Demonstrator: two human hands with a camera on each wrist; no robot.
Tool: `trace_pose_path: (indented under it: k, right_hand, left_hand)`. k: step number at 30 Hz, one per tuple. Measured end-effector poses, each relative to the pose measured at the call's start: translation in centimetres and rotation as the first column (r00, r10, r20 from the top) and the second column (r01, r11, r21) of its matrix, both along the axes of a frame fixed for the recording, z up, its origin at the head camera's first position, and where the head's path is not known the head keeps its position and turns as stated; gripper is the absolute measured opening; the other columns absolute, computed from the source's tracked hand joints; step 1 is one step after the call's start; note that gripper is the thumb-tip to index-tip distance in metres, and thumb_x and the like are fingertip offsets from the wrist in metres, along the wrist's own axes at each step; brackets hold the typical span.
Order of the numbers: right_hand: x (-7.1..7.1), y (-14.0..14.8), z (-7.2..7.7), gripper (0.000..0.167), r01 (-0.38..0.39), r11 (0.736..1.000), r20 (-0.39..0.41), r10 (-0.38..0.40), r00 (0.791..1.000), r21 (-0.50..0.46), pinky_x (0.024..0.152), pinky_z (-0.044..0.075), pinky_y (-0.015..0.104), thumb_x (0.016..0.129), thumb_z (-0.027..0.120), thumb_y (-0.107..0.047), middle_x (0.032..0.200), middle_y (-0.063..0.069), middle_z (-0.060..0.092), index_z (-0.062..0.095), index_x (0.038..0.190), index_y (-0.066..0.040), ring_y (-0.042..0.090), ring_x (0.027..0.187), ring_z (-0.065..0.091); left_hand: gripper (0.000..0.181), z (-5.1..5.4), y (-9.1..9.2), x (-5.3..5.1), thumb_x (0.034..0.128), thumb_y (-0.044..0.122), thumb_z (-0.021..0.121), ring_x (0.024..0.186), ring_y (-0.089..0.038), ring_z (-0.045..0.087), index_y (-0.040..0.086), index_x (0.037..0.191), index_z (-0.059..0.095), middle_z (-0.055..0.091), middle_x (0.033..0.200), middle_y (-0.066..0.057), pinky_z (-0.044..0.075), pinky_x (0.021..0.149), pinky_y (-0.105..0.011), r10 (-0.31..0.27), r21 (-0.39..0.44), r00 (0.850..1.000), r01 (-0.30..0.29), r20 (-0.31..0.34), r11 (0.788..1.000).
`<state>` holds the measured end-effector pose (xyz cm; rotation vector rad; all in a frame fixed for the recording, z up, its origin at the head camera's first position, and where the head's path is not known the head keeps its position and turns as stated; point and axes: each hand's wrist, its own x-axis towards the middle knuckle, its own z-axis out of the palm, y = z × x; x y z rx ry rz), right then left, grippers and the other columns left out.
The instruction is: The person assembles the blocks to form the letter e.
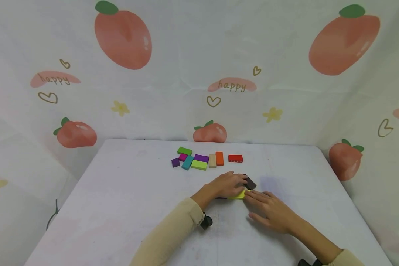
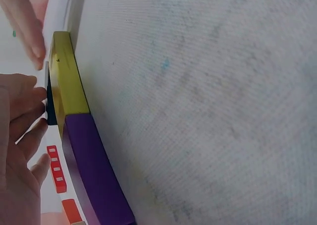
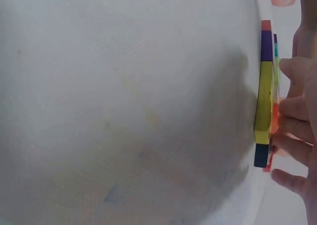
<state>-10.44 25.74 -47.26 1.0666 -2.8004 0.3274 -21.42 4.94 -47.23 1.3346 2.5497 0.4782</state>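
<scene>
A yellow block (image 1: 236, 196) lies on the table under and between the two hands. Beside its left end is a purple block (image 2: 96, 168), mostly hidden by the left hand in the head view. The left hand (image 1: 227, 184) reaches over these blocks, its fingertips at a dark block (image 1: 250, 182) that lies slanted behind the yellow one. Fingers extended, the right hand (image 1: 270, 211) touches the right end of the yellow block, thumb apart. The right wrist view shows a reddish end (image 3: 266, 25) past the purple block. Whether the left fingers press the dark block is unclear.
Toward the back lie several blocks, among them a green one (image 1: 184, 150), a teal one (image 1: 187, 162), a lime one (image 1: 199, 165), a beige one (image 1: 212, 161) and an orange one (image 1: 220, 158). A red block with white dots (image 1: 235, 158) sits to their right.
</scene>
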Motion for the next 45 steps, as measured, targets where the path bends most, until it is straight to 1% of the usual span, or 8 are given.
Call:
trace_pose_path:
  k: [4, 7, 11, 15, 23, 28, 36, 45]
  right_hand:
    - [-0.2, 0.1, -0.3, 0.057, 0.044, 0.999, -0.037, -0.045, 0.998, -0.016, 0.102, 0.043, 0.056, 0.091, 0.071, -0.038, 0.147, 0.012, 0.051, 0.059, 0.138, -0.008, 0.031, 0.136, 0.047]
    - [-0.3, 0.3, -0.4, 0.056, 0.055, 0.998, -0.042, -0.056, 0.998, -0.013, 0.103, 0.04, 0.058, 0.091, 0.07, -0.039, 0.148, 0.013, 0.05, 0.06, 0.137, -0.009, 0.033, 0.138, 0.045]
    - [-0.4, 0.4, -0.5, 0.053, 0.047, 0.999, -0.054, -0.048, 0.997, -0.014, 0.102, 0.042, 0.058, 0.093, 0.068, -0.038, 0.146, 0.013, 0.052, 0.061, 0.136, -0.009, 0.033, 0.135, 0.048]
    - [-0.3, 0.4, -0.5, 0.051, 0.051, 0.999, -0.058, -0.051, 0.997, -0.013, 0.101, 0.043, 0.057, 0.094, 0.067, -0.038, 0.144, 0.013, 0.054, 0.062, 0.135, -0.008, 0.032, 0.132, 0.051]
    - [-0.1, 0.4, -0.5, 0.055, 0.074, 0.997, 0.024, -0.074, 0.997, 0.0, 0.104, 0.04, 0.059, 0.094, 0.066, -0.042, 0.147, 0.012, 0.052, 0.06, 0.137, -0.008, 0.032, 0.135, 0.048]
    - [0.0, 0.3, -0.6, 0.056, 0.061, 0.998, 0.002, -0.061, 0.998, -0.001, 0.104, 0.04, 0.058, 0.093, 0.067, -0.041, 0.146, 0.013, 0.052, 0.06, 0.137, -0.006, 0.033, 0.134, 0.049]
    - [-0.1, 0.4, -0.6, 0.053, 0.058, 0.998, -0.001, -0.058, 0.998, -0.006, 0.106, 0.038, 0.059, 0.093, 0.066, -0.042, 0.148, 0.017, 0.049, 0.063, 0.134, -0.007, 0.035, 0.136, 0.047]
    - [-0.4, 0.3, -0.4, 0.053, 0.069, 0.998, 0.043, -0.069, 0.997, 0.014, 0.107, 0.037, 0.058, 0.093, 0.067, -0.042, 0.147, 0.018, 0.05, 0.064, 0.134, -0.008, 0.035, 0.135, 0.047]
  left_hand:
    - [0.043, 0.2, -0.4, 0.0, 0.1043, 0.03, 0.047, 0.142, -0.015, 0.039, 0.015, 0.144, 0.055, 0.044, 0.154, 0.002, 0.027, 0.118, -0.037, 0.065, 0.026, 0.998, -0.065, 0.006, 0.998]
    - [0.046, 0.4, -0.7, -0.3, 0.105, 0.032, 0.046, 0.143, -0.017, 0.038, 0.016, 0.148, 0.05, 0.041, 0.156, 0.001, 0.028, 0.118, -0.039, 0.143, 0.036, 0.989, -0.141, -0.041, 0.989]
    - [0.049, 0.6, -0.9, -0.9, 0.1056, 0.032, 0.045, 0.146, -0.016, 0.034, 0.014, 0.151, 0.044, 0.038, 0.158, -0.002, 0.028, 0.118, -0.043, 0.254, -0.001, 0.958, -0.257, -0.134, 0.966]
    - [0.052, 0.7, -0.9, -1.2, 0.1058, 0.036, 0.042, 0.147, -0.02, 0.031, 0.014, 0.153, 0.04, 0.034, 0.16, -0.004, 0.024, 0.119, -0.048, 0.344, -0.062, 0.927, -0.356, -0.152, 0.932]
    - [0.055, 0.3, -0.2, -1.5, 0.1056, 0.042, 0.039, 0.149, -0.022, 0.026, 0.018, 0.155, 0.037, 0.031, 0.162, -0.003, 0.019, 0.12, -0.052, 0.407, -0.118, 0.896, -0.43, -0.176, 0.895]
    - [0.057, -0.1, 0.5, -1.9, 0.1055, 0.046, 0.035, 0.151, -0.02, 0.021, 0.021, 0.157, 0.033, 0.028, 0.163, 0.0, 0.014, 0.12, -0.054, 0.42, -0.167, 0.882, -0.457, -0.215, 0.874]
    - [0.059, 0.0, 1.3, -2.2, 0.1058, 0.051, 0.029, 0.15, -0.018, 0.022, 0.021, 0.157, 0.033, 0.027, 0.163, 0.003, 0.014, 0.12, -0.056, 0.428, -0.227, 0.872, -0.478, -0.235, 0.849]
    - [0.06, 0.5, 0.8, -2.3, 0.1054, 0.051, 0.03, 0.151, -0.017, 0.018, 0.021, 0.157, 0.032, 0.026, 0.163, 0.004, 0.009, 0.12, -0.057, 0.392, -0.267, 0.9, -0.432, -0.189, 0.862]
